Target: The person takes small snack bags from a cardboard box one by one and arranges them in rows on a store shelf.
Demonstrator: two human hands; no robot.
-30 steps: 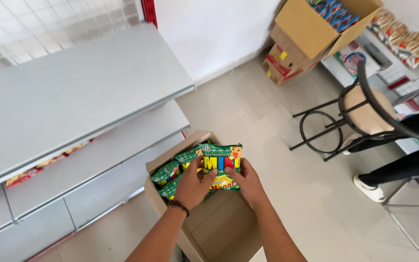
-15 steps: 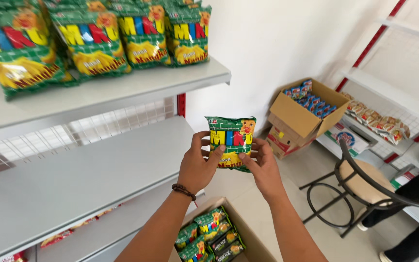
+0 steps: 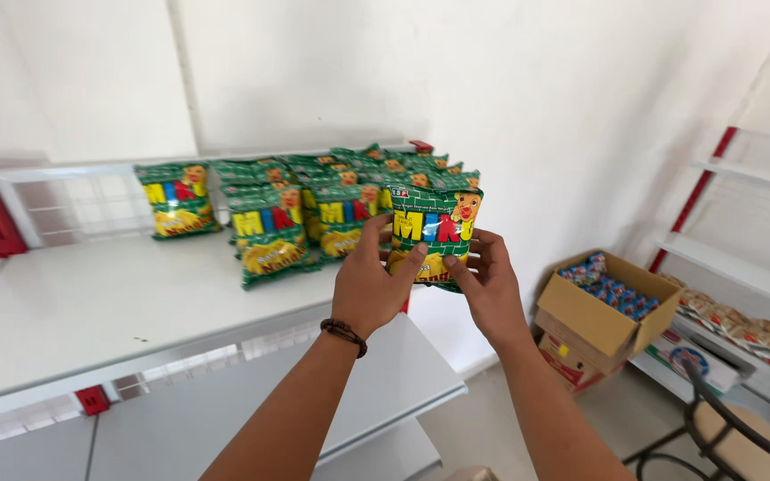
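Both hands hold one green and yellow snack bag (image 3: 438,227) upright by its lower edge, just off the right end of the top white shelf (image 3: 91,312). My left hand (image 3: 372,285), with a dark bracelet at the wrist, grips the bag's lower left. My right hand (image 3: 487,285) grips its lower right. Several matching snack bags (image 3: 269,227) stand in rows on that shelf, right behind and to the left of the held bag.
A lower white shelf (image 3: 376,383) juts out under my arms. An open cardboard box of blue packets (image 3: 603,303) sits on the floor at right, beside a red-framed rack with more snacks (image 3: 750,334). A black-framed chair (image 3: 741,436) stands at bottom right.
The view has swung up from the floor box to the top shelf. My hands lifted a snack bag out of the box and carried it up toward the rows on the shelf.
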